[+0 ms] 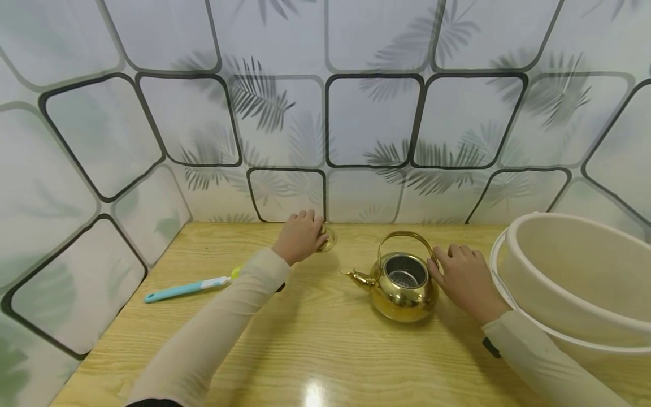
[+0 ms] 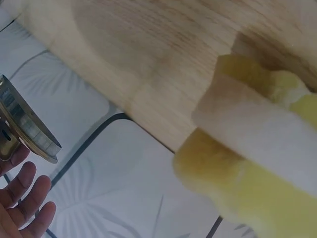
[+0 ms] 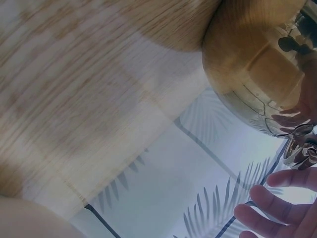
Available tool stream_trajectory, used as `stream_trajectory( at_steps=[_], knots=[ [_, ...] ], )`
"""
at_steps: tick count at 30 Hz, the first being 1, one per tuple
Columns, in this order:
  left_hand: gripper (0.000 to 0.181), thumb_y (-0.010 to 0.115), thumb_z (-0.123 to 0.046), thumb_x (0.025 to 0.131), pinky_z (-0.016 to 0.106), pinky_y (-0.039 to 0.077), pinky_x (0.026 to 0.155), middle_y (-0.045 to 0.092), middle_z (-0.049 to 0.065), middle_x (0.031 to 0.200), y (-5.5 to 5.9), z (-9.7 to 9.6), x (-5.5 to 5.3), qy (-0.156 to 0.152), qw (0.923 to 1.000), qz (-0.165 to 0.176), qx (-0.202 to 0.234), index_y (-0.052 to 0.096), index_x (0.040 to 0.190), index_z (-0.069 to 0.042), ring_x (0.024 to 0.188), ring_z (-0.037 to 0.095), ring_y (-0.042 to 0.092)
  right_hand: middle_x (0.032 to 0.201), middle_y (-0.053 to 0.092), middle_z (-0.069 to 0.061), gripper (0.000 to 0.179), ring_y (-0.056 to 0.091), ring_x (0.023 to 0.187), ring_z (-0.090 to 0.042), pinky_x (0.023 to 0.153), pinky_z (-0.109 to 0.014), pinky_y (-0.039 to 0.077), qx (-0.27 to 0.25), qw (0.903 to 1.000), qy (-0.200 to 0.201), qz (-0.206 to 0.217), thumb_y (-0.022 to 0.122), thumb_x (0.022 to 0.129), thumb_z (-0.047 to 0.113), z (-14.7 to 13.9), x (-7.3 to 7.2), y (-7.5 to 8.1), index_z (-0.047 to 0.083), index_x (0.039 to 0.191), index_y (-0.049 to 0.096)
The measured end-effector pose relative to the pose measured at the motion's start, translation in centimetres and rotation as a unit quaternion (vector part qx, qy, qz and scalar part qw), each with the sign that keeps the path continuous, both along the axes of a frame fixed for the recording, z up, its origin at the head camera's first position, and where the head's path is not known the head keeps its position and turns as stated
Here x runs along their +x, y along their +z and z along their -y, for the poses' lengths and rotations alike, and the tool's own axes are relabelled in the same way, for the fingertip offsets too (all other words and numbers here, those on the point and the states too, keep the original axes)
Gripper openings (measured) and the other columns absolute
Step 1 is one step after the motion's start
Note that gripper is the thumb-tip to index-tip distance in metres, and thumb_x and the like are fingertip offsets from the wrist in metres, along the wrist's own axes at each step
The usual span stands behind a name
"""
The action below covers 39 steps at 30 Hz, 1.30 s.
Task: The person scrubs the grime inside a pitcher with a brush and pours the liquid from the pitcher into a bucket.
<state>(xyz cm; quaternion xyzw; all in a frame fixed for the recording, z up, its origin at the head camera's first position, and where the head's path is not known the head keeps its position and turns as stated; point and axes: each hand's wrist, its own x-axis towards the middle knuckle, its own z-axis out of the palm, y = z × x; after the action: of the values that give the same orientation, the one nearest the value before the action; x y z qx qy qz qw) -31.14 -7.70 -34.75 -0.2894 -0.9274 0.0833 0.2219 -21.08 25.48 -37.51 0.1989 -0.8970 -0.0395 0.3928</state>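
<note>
Left hand (image 1: 301, 238): pinching the lid (image 2: 28, 124).
Right hand (image 1: 465, 277): at the handle (image 1: 405, 234); whether it grips, we cannot tell.
Kettle (image 1: 404, 299): on the table (image 1: 315, 339), between our hands.
Progress: lid off, we judge; kettle yet unclosed.
Views: head shows the strainer (image 1: 405, 277) inside; left wrist alone shows the lid's silvery inner band (image 2: 38, 133).

Arms (image 1: 218, 328) stretched forward, left hand (image 1: 301, 236) pinching, right hand (image 1: 467, 277) — fingers (image 3: 275, 202) loosely extended

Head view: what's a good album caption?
Left hand holding the lid, right hand at the handle of an open golden teapot.
</note>
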Motion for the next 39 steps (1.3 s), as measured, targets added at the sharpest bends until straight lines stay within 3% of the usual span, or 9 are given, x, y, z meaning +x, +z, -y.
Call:
stream_trajectory(
  at_steps=[9, 13, 22, 39],
  knots=[
    [0.043, 0.051, -0.042, 0.095, 0.043, 0.052, 0.082, 0.062, 0.015, 0.105, -1.5, -0.2, -0.6, 0.015, 0.999, 0.043, -0.007, 0.061, 0.115, -0.005, 0.095, 0.029, 0.062, 0.066, 0.053, -0.014, 0.022, 0.052, 0.057, -0.032, 0.049, -0.042, 0.041, -0.005, 0.9999, 0.0, 0.01, 0.055, 0.085, 0.026, 0.1, 0.1, 0.1, 0.005, 0.09, 0.059],
    [0.043, 0.052, -0.042, 0.094, 0.043, 0.051, 0.083, 0.062, 0.015, 0.106, -2.1, -0.3, -0.9, 0.021, 0.9981, 0.055, -0.017, 0.061, 0.113, -0.005, 0.096, 0.03, 0.062, 0.065, 0.053, -0.014, 0.021, 0.052, 0.056, -0.031, 0.048, -0.042, 0.041, -0.003, 1.0, 0.003, 0.009, 0.056, 0.085, 0.025, 0.0, 0.1, 0.0, 0.005, 0.089, 0.059],
    [0.041, 0.054, -0.044, 0.093, 0.044, 0.05, 0.087, 0.061, 0.014, 0.107, -2.4, -0.8, -1.0, 0.028, 0.993, 0.105, -0.047, 0.064, 0.104, -0.006, 0.102, 0.031, 0.06, 0.066, 0.053, -0.014, 0.022, 0.053, 0.057, -0.032, 0.049, -0.043, 0.041, -0.002, 1.0, 0.003, 0.004, 0.057, 0.084, 0.025, 0.0, 0.1, 0.1, 0.004, 0.089, 0.059],
    [0.043, 0.055, -0.045, 0.091, 0.044, 0.05, 0.087, 0.06, 0.014, 0.112, -3.1, -1.2, -1.5, 0.036, 0.9885, 0.134, -0.06, 0.065, 0.109, -0.007, 0.102, 0.03, 0.06, 0.066, 0.053, -0.014, 0.024, 0.052, 0.056, -0.032, 0.048, -0.042, 0.04, -0.003, 1.0, 0.003, 0.006, 0.052, 0.087, 0.027, 0.0, 0.1, 0.1, 0.004, 0.089, 0.059]
  ],
)
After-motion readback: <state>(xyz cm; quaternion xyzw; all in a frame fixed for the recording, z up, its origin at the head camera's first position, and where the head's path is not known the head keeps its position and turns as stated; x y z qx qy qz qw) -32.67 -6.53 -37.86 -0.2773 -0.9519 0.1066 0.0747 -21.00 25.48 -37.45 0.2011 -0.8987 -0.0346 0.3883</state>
